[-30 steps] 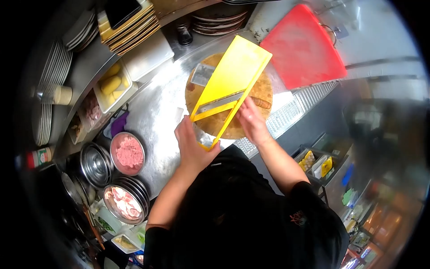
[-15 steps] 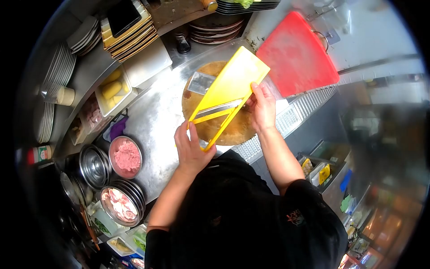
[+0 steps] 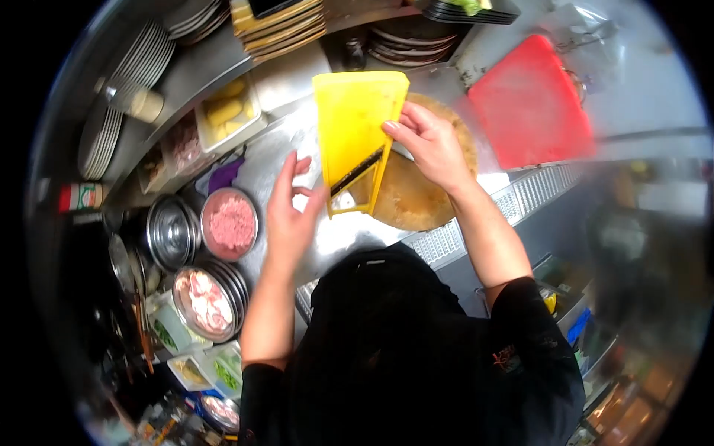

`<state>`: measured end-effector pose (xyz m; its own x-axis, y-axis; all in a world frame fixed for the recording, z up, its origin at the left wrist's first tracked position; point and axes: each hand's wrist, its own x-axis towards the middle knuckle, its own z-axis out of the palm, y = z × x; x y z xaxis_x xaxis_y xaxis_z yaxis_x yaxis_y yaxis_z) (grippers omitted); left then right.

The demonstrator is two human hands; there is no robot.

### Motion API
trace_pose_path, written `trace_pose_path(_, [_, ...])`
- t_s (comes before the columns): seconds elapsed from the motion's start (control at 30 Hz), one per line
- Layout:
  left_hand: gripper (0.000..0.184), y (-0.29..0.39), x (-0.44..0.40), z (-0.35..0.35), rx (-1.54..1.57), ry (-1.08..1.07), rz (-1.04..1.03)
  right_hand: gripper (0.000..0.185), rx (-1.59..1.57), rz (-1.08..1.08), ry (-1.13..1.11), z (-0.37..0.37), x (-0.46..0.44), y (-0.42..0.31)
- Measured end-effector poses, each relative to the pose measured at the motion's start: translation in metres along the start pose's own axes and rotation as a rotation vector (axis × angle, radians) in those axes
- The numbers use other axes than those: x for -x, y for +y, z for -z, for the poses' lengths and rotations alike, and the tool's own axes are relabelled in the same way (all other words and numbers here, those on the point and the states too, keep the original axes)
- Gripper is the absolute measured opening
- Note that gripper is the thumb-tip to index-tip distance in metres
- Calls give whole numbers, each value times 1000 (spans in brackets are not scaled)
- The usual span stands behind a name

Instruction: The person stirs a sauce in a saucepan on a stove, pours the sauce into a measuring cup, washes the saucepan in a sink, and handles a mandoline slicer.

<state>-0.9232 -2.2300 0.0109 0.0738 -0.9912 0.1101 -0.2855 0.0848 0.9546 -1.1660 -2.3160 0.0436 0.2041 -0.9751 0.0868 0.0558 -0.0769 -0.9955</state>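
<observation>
A yellow slicer (image 3: 357, 119) with a slanted blade stands nearly upright in the view, above the steel counter and the left part of the round wooden board (image 3: 420, 189). My right hand (image 3: 431, 145) grips its right edge, thumb on the face toward me. Beside its lower left edge is my left hand (image 3: 291, 212), fingers apart and holding nothing. The slicer hides the left part of the board, and a bit of a metal blade shows behind it near my right hand.
A red cutting board (image 3: 529, 104) lies at the right. To the left are a bowl of pink minced meat (image 3: 230, 224), a bowl of sliced meat (image 3: 207, 301), metal lids (image 3: 172, 232) and a container of yellow pieces (image 3: 256, 123). Stacked plates (image 3: 145, 59) stand at upper left.
The slicer has turned more upright and moved left, showing its other face. My left hand has let go of its lower end and spread its fingers. The camera view has shifted.
</observation>
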Motion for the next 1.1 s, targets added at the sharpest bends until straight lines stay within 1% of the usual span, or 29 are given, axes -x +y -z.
trace_pose_path(0.03, [65, 11, -8, 11, 19, -16, -33, 34, 23, -18, -88, -9, -5, 2])
trace_pose_path(0.07, [58, 21, -15, 21, 39, -36, -70, 34, 92, 39, -138, -21, -8, -1])
trace_pose_path(0.1, [49, 28, -17, 35, -43, -46, 19, 33, 161, 99, -185, -33, -11, -7])
trace_pose_path(0.13, [43, 26, -18, 45, -119, -9, 82, 33, 231, 163, -228, -44, -15, -13])
trace_pose_path(0.2, [39, 26, -12, 56, 4, 77, 72, 34, 253, 194, -306, -61, -22, -12])
trace_pose_path(0.27, [33, 19, 2, 66, -108, 107, 113, 39, 229, 238, -402, -72, -27, -4])
trace_pose_path(0.3, [31, 16, 10, 71, -185, 120, 127, 41, 278, 193, -436, -73, -25, -5])
trace_pose_path(0.33, [30, 11, 19, 73, -262, 132, 142, 42, 317, 212, -382, -74, -24, -2])
trace_pose_path(0.4, [25, -6, 38, 71, -452, 225, -51, 43, 398, 253, -276, -73, -22, 10])
trace_pose_path(0.43, [24, -19, 47, 70, -520, 265, -132, 42, 332, 232, -205, -69, -24, 30])
trace_pose_path(0.47, [23, -28, 53, 70, -587, 304, -212, 41, 354, 187, -171, -65, -24, 41])
trace_pose_path(0.5, [22, -34, 59, 64, -558, 324, -167, 40, 377, 141, -140, -61, -24, 49])
trace_pose_path(0.53, [22, -51, 62, 61, -682, 308, -110, 38, 399, 93, -111, -59, -23, 54])
trace_pose_path(0.6, [23, -81, 67, 61, -825, 259, -92, 36, 586, 138, -144, -59, -22, 63])
trace_pose_path(0.67, [22, -70, 71, 67, -685, 281, 35, 35, 768, 210, -194, -62, -21, 81])
trace_pose_path(0.7, [22, -60, 73, 68, -613, 295, 102, 33, 790, 209, -225, -66, -18, 89])
trace_pose_path(0.73, [20, -46, 69, 67, -624, 369, -128, 31, 815, 213, -252, -73, -16, 97])
trace_pose_path(0.77, [19, -55, 71, 69, -649, 334, -86, 29, 838, 215, -279, -80, -13, 105])
trace_pose_path(0.8, [17, -65, 74, 71, -676, 299, -41, 27, 936, 135, -385, -89, -12, 113])
trace_pose_path(0.87, [15, -69, 69, 73, -749, 332, -31, 23, 1125, -27, -598, -112, -9, 129])
trace_pose_path(0.9, [15, -71, 63, 76, -785, 345, -40, 23, 1159, -41, -633, -121, -9, 139])
trace_pose_path(1.0, [13, -66, 77, 83, -455, 382, 33, 25, 1266, -102, -720, -140, -1, 182])
trace_pose_path(1.03, [13, -67, 78, 82, -441, 403, 0, 25, 1294, -122, -733, -146, -2, 202])
trace_pose_path(1.07, [13, -74, 79, 85, -517, 359, 26, 26, 1321, -142, -746, -151, -1, 220])
trace_pose_path(1.1, [13, -85, 80, 89, -592, 314, 52, 27, 1333, -121, -697, -155, 2, 241])
